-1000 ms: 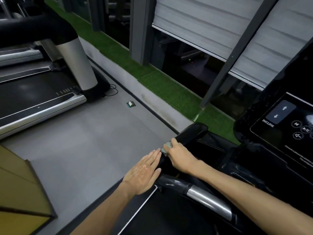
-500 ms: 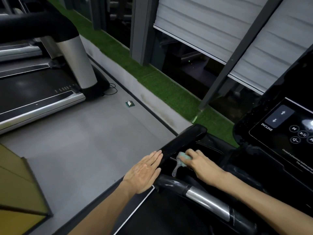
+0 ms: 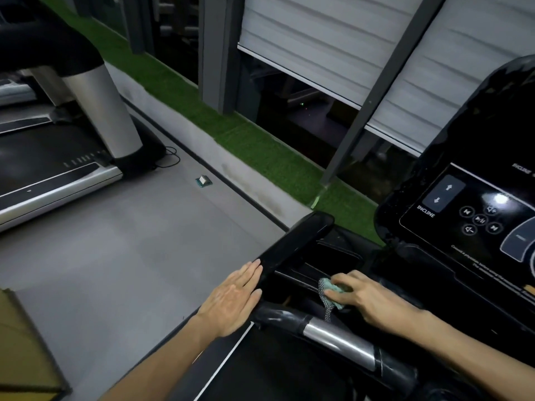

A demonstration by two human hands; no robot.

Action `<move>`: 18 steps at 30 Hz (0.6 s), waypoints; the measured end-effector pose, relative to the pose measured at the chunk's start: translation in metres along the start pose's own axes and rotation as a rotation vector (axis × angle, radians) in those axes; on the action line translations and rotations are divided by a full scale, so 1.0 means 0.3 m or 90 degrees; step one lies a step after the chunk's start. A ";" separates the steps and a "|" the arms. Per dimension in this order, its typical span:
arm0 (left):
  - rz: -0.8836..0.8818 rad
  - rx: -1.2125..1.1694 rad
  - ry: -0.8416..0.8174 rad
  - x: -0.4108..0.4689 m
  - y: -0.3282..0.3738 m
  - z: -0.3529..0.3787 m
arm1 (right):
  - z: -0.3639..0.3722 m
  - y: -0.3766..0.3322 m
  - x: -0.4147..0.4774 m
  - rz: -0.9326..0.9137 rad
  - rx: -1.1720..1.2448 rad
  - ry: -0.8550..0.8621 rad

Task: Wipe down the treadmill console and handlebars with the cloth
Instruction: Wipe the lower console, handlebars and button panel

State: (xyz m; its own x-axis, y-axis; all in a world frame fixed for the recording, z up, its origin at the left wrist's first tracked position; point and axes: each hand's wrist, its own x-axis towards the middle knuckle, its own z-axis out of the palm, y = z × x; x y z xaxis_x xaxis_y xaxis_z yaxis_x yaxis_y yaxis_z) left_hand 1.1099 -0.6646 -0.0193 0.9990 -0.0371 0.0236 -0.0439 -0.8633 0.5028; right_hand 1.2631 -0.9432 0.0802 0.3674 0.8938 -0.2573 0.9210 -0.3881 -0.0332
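My right hand (image 3: 364,299) grips a small pale green cloth (image 3: 330,290) and presses it into the black tray recess (image 3: 327,256) left of the treadmill console (image 3: 469,215). A mesh strip of the cloth hangs over the tray's front edge. My left hand (image 3: 234,296) lies flat, fingers straight, against the outer side of the black side handlebar (image 3: 301,238). The front handlebar (image 3: 338,337), black with a silver section, runs below both hands.
A second treadmill (image 3: 58,169) stands to the left across the grey floor (image 3: 115,256). A small object (image 3: 203,180) lies on the floor near a strip of green turf (image 3: 260,151). A yellowish box corner (image 3: 20,348) sits at the lower left.
My right hand moved with the cloth off the side handlebar, rightward and down into the tray recess. My left hand stayed against the handlebar.
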 end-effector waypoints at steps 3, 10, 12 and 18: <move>0.004 -0.015 -0.014 0.048 0.008 -0.016 | 0.013 -0.043 0.071 0.007 0.003 -0.015; 0.009 0.003 -0.029 0.260 0.020 -0.025 | 0.010 -0.092 0.136 0.018 0.003 0.008; 0.018 0.003 -0.034 0.303 0.018 -0.013 | -0.010 -0.075 0.055 0.042 -0.002 -0.006; 0.069 0.004 -0.053 0.406 0.056 0.010 | -0.042 -0.041 -0.092 0.162 -0.058 -0.030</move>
State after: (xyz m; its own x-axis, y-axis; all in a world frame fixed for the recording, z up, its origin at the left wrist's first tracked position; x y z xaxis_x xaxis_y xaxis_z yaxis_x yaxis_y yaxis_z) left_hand 1.2309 -0.6851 -0.0107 0.9852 -0.1712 0.0051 -0.1511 -0.8551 0.4960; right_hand 1.2433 -0.9602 0.1000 0.5835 0.7584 -0.2903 0.8089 -0.5745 0.1249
